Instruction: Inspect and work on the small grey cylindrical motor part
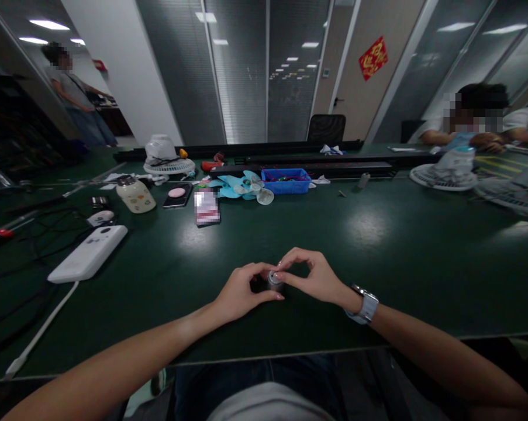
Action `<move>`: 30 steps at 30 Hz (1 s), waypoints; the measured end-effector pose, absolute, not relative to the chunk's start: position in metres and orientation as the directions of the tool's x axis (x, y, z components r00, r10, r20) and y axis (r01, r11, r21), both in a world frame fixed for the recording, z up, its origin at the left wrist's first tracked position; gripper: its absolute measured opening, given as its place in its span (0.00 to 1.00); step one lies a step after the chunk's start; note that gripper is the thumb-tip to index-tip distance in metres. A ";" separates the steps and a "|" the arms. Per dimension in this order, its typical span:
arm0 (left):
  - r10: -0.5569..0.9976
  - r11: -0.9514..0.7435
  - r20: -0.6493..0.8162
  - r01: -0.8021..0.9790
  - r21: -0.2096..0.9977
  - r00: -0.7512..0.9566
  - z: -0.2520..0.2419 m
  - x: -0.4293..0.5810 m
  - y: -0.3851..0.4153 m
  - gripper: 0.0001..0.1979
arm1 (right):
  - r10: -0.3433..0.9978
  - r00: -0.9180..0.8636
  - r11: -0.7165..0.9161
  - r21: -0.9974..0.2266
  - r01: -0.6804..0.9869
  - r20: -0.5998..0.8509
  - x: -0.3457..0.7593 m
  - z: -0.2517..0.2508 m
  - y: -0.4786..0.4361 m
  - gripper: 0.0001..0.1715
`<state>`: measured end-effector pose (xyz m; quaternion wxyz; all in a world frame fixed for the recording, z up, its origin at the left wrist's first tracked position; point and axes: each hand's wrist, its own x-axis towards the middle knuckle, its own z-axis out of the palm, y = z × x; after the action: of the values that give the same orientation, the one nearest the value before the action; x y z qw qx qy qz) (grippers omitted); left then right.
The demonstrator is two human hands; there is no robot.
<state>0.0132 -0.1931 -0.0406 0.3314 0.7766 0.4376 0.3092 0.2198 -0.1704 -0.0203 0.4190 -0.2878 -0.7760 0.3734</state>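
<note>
A small round metal part (274, 279) stands on the dark green table (325, 234), near its front edge. My left hand (244, 290) curves around the part from the left, thumb on the near side and fingers on the far side. From the right, my right hand (314, 276), with a watch (368, 306) on its wrist, pinches at the top of the part with thumb and index finger. The fingertips hide some of the part's top and far side.
Farther back are a blue bin (285, 181), light-blue fan blades (240, 186), a phone (177, 196) and a cream bottle (136, 195). A white power bank (88, 254) with a cable lies left. People sit at the right rear.
</note>
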 end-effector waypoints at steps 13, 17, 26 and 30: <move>0.875 -0.420 0.210 0.471 0.775 0.436 -0.043 0.013 -0.192 0.24 | 0.685 -0.572 0.621 -0.772 0.134 0.452 0.220 -0.020 -0.175 0.15; 0.878 -0.420 0.213 0.477 0.773 0.427 -0.045 0.013 -0.192 0.24 | 0.721 -0.523 0.590 -0.799 0.118 0.455 0.216 -0.020 -0.175 0.09; 0.883 -0.402 0.193 0.476 0.782 0.428 -0.043 0.013 -0.193 0.23 | 0.748 -0.560 0.517 -0.842 0.154 0.357 0.247 -0.027 -0.147 0.16; 0.887 -0.392 0.181 0.484 0.782 0.425 -0.043 0.012 -0.193 0.24 | 0.671 -0.701 0.535 -0.813 0.229 0.244 0.262 -0.031 -0.131 0.12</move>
<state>0.0118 -0.1931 -0.0432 0.3307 0.7766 0.4413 0.3046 0.2623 -0.1315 -0.0313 0.2765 -0.2707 -0.8313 0.3991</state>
